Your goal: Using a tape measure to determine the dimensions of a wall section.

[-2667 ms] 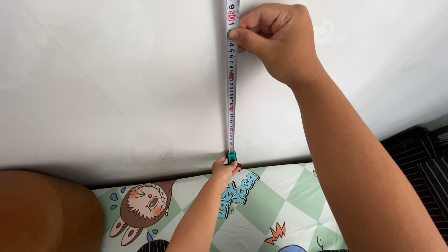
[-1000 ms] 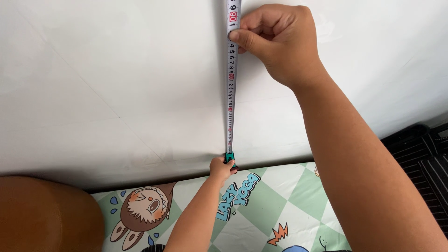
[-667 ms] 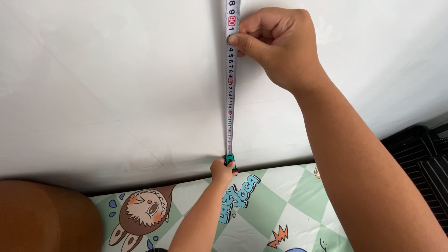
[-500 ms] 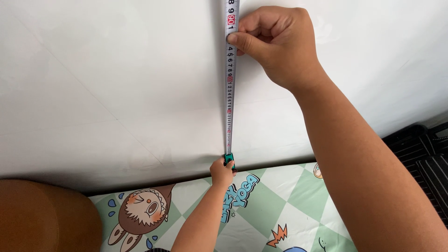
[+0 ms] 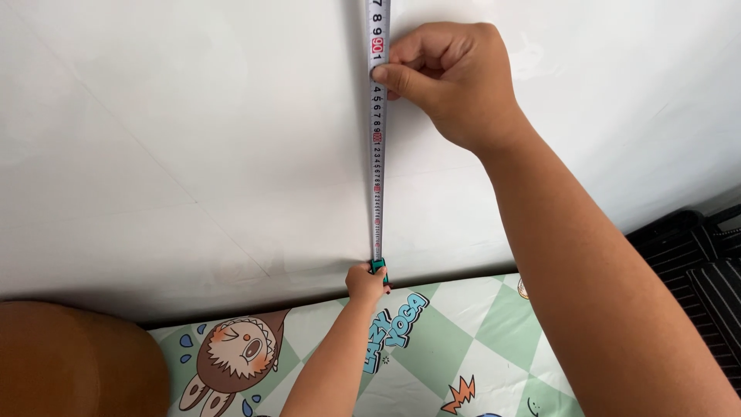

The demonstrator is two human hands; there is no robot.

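Against the white wall [image 5: 193, 139], a measuring tape [image 5: 377, 154] runs straight up and down, stretched taut between the person's two hands. Up high, the right hand [image 5: 451, 81] is curled into a loose fist, and its thumb presses the tape flat onto the wall, with the other fingers folded in beside it. Low down, where the wall meets the floor, the left hand [image 5: 365, 283] is closed around the bottom end of the tape, pinning a small green end piece [image 5: 377, 266] into the corner at the foot of the wall. Both hands are clamped on the tape, well apart from each other, one at each end of the stretched length.

The tape is pale, with black marks and some red marks along it, and it carries on upward past the right hand and out of view at the top edge. The right forearm comes in from the lower right and crosses much of the picture; the left forearm rises from the bottom edge to the foot of the wall.

Below the wall lies a play mat [image 5: 463, 340] with a green and white diamond pattern, a cartoon animal figure and blue lettering. At the lower left sits a rounded brown object [image 5: 69, 363], too close and blurred to tell what it is. At the far right stands something black and slatted [image 5: 706, 270].
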